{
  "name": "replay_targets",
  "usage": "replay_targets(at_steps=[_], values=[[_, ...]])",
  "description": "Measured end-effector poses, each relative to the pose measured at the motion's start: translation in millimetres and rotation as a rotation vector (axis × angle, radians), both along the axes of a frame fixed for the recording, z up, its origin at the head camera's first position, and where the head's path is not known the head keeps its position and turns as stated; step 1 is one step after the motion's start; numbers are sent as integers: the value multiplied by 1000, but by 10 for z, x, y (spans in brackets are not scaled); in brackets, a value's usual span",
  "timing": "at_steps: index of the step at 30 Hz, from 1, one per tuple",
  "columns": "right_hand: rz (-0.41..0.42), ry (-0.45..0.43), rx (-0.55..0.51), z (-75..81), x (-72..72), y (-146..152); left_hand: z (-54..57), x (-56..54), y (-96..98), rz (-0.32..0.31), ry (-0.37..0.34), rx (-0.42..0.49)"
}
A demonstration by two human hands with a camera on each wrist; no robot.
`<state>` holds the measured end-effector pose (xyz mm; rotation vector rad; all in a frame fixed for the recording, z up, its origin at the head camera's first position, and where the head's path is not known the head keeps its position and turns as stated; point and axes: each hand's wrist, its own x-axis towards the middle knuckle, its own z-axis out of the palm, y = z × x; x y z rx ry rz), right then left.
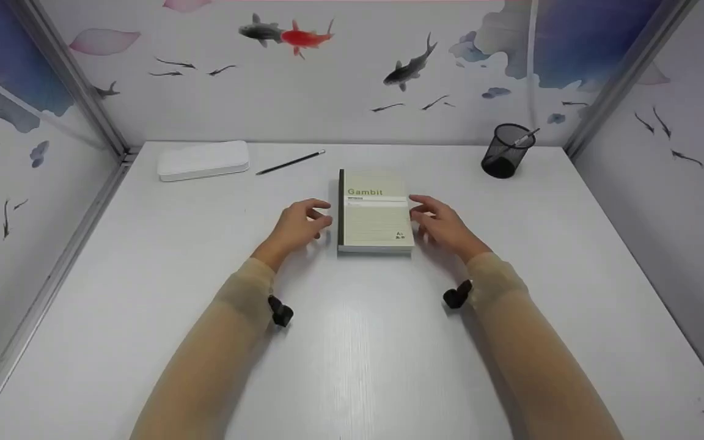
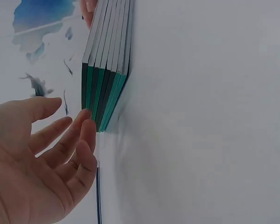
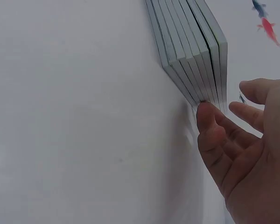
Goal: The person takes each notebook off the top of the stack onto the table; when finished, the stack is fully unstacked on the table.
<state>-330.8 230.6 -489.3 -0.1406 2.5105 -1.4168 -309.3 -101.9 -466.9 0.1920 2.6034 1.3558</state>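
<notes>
A stack of several notebooks [image 1: 376,223] lies on the white table, the top one pale green with "Gambit" on its cover. Dark and green spines [image 2: 100,95] face my left side in the left wrist view. My left hand [image 1: 299,225] is just beside those spines, fingers loosely bent and gripping nothing. Across the stack, my right hand [image 1: 443,227] is at the page-edge side with relaxed fingers. In the right wrist view its fingertips [image 3: 206,112] are close to the lower page edges [image 3: 196,77]; whether they touch, I cannot tell.
A white case [image 1: 204,161] sits at the back left, with a dark pencil [image 1: 291,162] to its right. At the back right stands a black mesh pen holder [image 1: 506,153] with a pen in it. Printed panels [image 1: 340,110] enclose the table's back and sides.
</notes>
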Motion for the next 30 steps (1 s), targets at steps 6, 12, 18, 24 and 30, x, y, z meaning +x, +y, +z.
replay_targets(at_steps=[6,12,18,24,30], values=[[18,-17,-2,-1,-26,-7,-13,-85,86,-5,-96,25],[36,6,0,-14,-28,-5,-56,-144,125,5,-123,39],[41,6,15,-26,-20,3,-119,-158,125,3,-142,50],[52,18,17,-41,-43,8,-149,-160,98,-18,-139,85],[71,46,47,-48,-53,14,-138,-167,50,-27,-166,135]])
